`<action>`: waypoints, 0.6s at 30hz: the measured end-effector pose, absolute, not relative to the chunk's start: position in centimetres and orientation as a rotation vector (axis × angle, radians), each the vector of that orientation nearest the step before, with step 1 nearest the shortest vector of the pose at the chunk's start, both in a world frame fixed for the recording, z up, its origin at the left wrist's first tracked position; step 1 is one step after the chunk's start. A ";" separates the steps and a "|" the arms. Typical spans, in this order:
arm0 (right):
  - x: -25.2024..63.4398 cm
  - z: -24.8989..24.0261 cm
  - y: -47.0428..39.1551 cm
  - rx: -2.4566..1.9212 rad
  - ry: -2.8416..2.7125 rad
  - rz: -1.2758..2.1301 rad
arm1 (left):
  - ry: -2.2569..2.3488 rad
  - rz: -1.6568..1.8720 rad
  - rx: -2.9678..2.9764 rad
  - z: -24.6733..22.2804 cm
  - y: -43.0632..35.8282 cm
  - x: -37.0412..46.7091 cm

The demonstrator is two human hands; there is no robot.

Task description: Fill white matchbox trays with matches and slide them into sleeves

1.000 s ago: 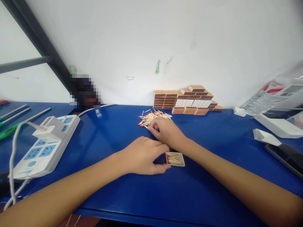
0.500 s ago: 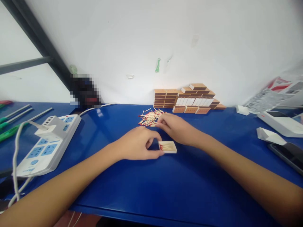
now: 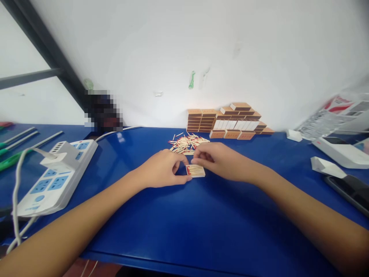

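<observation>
The left forearm [image 3: 95, 215] slanted in from the lower left, and the left hand [image 3: 161, 167] lay back-up and low over the blue bench [image 3: 184, 227]. Its thumb and index finger formed an open arch, their tips pinched on the left end of a small white matchbox tray [image 3: 198, 176], thumb on the near side. The tray sat on the bench between the two hands, with red-headed matches [image 3: 196, 169] lying lengthwise in it, heads toward the left hand.

From the lower right, the right forearm [image 3: 300, 207] angled inward, its wrist nearly straight. The right hand [image 3: 221, 159] was poised at the tray's far right side, fingers curled toward the palm and the thumb reaching left below them; whether its fingertips gripped a match could not be told. The hands were apart, just beside each other. Beyond them lay a loose match pile [image 3: 184, 144], with stacked matchboxes [image 3: 235, 125] behind, near the wall [image 3: 161, 50].
</observation>
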State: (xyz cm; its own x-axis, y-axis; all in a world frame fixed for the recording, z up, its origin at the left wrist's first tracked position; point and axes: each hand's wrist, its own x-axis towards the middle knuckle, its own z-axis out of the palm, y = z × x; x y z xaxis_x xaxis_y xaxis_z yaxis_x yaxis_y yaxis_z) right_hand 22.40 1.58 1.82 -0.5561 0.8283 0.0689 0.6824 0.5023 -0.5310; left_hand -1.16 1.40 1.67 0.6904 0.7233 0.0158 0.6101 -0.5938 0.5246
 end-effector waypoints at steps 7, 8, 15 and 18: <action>21.8 -0.7 4.0 -1.392 -2.377 0.299 | 0.993 0.288 2.495 1.5 0.8 -0.8; 21.8 -0.9 4.1 -1.392 -2.382 0.296 | 0.988 0.285 2.498 1.5 0.7 -0.8; 21.3 -1.1 4.3 -1.335 -2.368 0.338 | 0.983 0.272 2.524 1.5 0.7 -0.6; 21.1 -1.3 4.7 -1.282 -2.370 0.355 | 0.983 0.279 2.540 1.4 0.7 -0.6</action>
